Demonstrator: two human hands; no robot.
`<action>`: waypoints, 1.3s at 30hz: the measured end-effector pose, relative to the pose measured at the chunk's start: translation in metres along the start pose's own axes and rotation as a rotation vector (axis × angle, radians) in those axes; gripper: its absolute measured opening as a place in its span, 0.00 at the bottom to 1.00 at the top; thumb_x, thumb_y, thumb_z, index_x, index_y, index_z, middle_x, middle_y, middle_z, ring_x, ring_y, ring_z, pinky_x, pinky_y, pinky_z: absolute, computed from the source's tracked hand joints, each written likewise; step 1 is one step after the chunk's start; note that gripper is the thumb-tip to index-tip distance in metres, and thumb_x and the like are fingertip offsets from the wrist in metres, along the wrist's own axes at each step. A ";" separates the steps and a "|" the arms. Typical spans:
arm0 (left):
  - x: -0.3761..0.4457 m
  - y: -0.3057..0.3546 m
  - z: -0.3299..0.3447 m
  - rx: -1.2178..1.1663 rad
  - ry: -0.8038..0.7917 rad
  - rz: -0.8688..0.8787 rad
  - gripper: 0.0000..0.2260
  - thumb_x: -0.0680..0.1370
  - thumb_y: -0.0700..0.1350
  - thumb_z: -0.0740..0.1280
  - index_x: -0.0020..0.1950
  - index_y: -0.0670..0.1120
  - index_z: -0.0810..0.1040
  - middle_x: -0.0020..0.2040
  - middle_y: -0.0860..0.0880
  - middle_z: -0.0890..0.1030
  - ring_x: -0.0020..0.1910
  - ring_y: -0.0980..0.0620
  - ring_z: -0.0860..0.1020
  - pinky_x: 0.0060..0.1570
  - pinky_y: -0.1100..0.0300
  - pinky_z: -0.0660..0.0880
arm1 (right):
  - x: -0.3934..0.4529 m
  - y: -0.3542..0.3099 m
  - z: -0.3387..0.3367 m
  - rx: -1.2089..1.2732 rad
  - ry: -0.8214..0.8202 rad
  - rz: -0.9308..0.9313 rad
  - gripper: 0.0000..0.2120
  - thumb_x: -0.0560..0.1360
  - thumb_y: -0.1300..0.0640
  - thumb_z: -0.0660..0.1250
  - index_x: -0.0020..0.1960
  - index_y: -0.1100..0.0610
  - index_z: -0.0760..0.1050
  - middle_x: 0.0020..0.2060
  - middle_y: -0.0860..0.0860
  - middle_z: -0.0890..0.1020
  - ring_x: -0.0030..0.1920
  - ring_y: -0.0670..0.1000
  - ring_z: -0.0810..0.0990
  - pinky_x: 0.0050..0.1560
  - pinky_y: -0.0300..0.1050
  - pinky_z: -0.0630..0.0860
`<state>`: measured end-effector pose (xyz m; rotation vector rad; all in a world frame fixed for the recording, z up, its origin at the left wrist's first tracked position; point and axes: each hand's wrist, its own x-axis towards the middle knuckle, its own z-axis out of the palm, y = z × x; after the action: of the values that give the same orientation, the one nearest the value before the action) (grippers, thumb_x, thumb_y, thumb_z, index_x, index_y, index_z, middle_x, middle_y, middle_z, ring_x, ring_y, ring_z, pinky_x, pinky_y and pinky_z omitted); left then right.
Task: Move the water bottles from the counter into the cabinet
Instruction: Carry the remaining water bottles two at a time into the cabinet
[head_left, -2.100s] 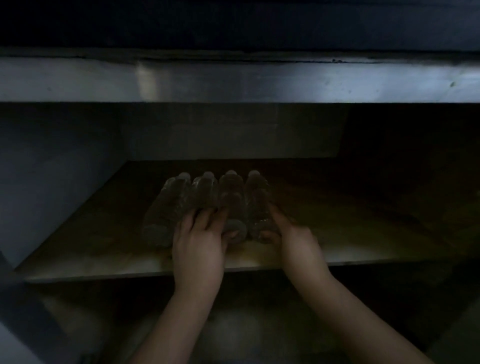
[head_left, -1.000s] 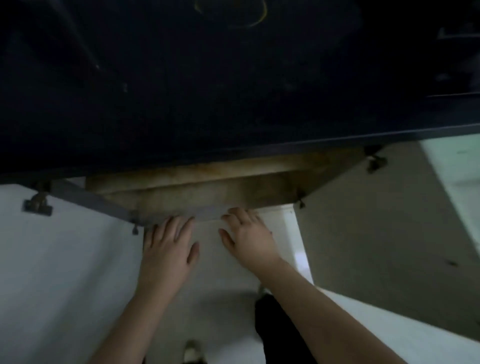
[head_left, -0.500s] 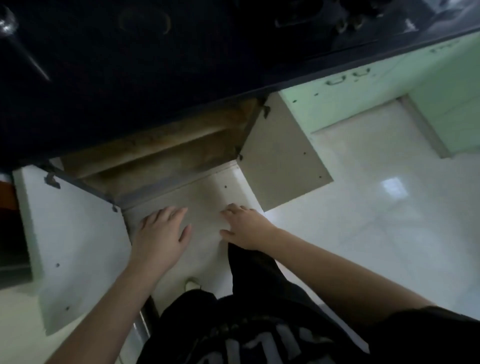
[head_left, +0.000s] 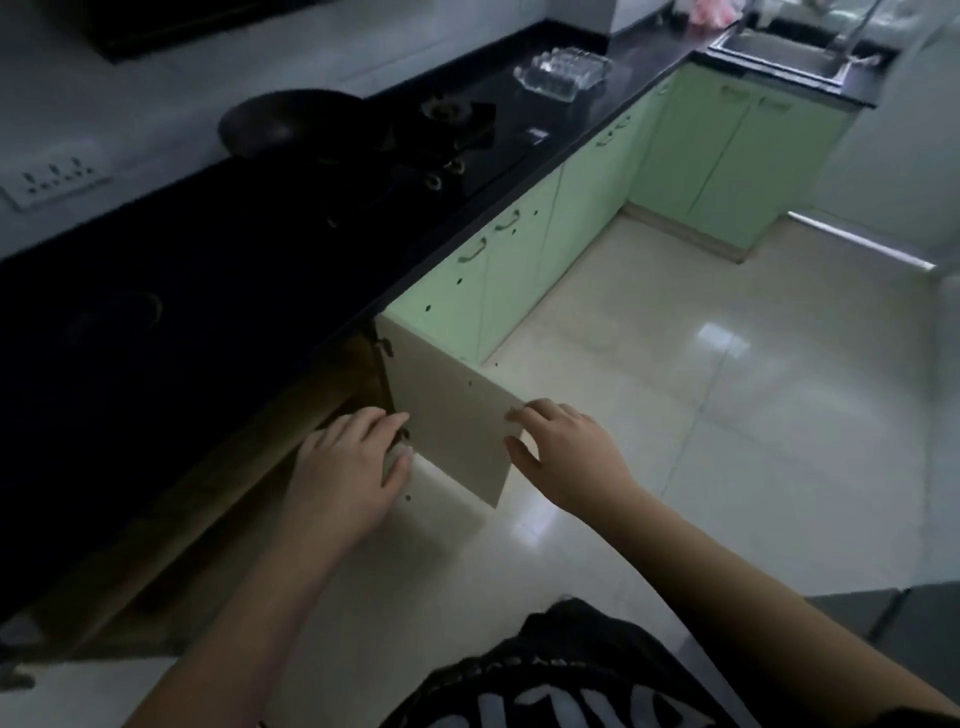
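The cabinet (head_left: 332, 410) under the black counter (head_left: 218, 270) stands open, its inside dark; the bottles in it are hidden. Its right door (head_left: 447, 415) swings out over the floor. My left hand (head_left: 348, 467) hovers empty in front of the opening, fingers relaxed. My right hand (head_left: 566, 457) reaches at the door's outer edge with straight fingers, holding nothing. A pack of clear water bottles (head_left: 561, 73) lies on the counter far back, beyond the stove.
A dark pan (head_left: 291, 122) sits on the gas stove (head_left: 447, 130). Green cabinet doors (head_left: 519, 249) run along the counter to a sink (head_left: 789, 47) at the far corner. Glossy tiled floor (head_left: 727, 415) lies to the right. A wall socket (head_left: 52, 176) is at left.
My hands left the bottles on the cabinet shelf and drew out. The view rose from inside the cabinet to above the counter, and my right hand moved to the open door's edge.
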<state>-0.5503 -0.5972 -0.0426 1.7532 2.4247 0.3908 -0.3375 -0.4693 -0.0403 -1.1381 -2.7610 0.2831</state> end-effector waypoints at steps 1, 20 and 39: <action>0.013 0.015 -0.001 0.006 0.000 0.031 0.21 0.80 0.55 0.58 0.72 0.53 0.70 0.70 0.50 0.73 0.69 0.50 0.70 0.66 0.50 0.66 | 0.002 0.016 -0.006 0.022 0.031 0.031 0.15 0.79 0.49 0.62 0.62 0.53 0.77 0.56 0.51 0.81 0.52 0.57 0.80 0.49 0.49 0.77; 0.267 0.290 0.084 -0.001 -0.149 0.385 0.17 0.78 0.51 0.65 0.66 0.48 0.75 0.60 0.49 0.79 0.57 0.48 0.77 0.54 0.52 0.71 | 0.042 0.313 -0.077 0.223 0.051 0.371 0.18 0.79 0.49 0.63 0.66 0.54 0.73 0.62 0.50 0.76 0.60 0.54 0.75 0.57 0.46 0.70; 0.594 0.420 0.171 0.106 -0.263 0.645 0.21 0.79 0.57 0.59 0.70 0.52 0.71 0.65 0.51 0.75 0.64 0.49 0.72 0.59 0.53 0.66 | 0.230 0.568 -0.095 0.108 -0.100 0.589 0.23 0.80 0.44 0.59 0.72 0.49 0.66 0.68 0.47 0.70 0.66 0.50 0.70 0.62 0.45 0.66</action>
<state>-0.3139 0.1117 -0.0593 2.4293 1.6896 0.0731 -0.0934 0.0999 -0.0628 -1.9261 -2.3796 0.5528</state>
